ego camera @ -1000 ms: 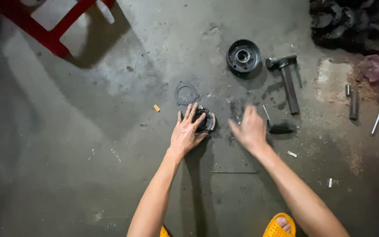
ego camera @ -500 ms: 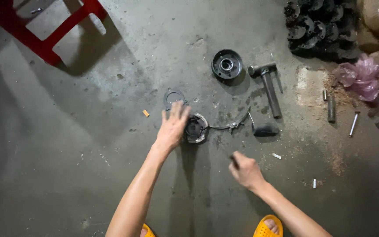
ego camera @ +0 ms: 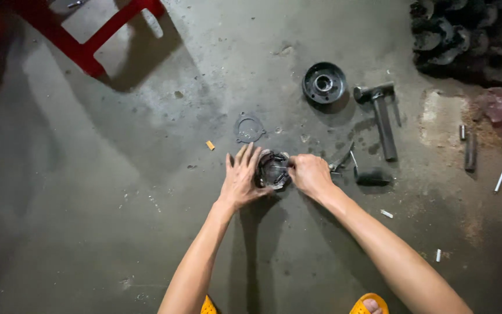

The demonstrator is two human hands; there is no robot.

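A small round dark metal part [ego camera: 272, 170] lies on the concrete floor between my hands. My left hand [ego camera: 240, 177] rests flat against its left side, fingers spread and pointing away from me. My right hand [ego camera: 308, 173] is closed at the part's right edge, its fingertips on the rim; whether it pinches something small there is hidden. A thin flat gasket ring [ego camera: 249, 128] lies just beyond the part.
A round black hub [ego camera: 323, 82] and a hammer [ego camera: 382, 116] lie farther out to the right. Pliers [ego camera: 342, 159] and a dark handle [ego camera: 373, 178] sit beside my right hand. A red stool [ego camera: 91, 40] stands top left, black parts [ego camera: 466, 35] top right, bolts [ego camera: 470, 151] at right.
My right hand came back from near my body to the right edge of the round part. My left hand stayed on the part's left side.
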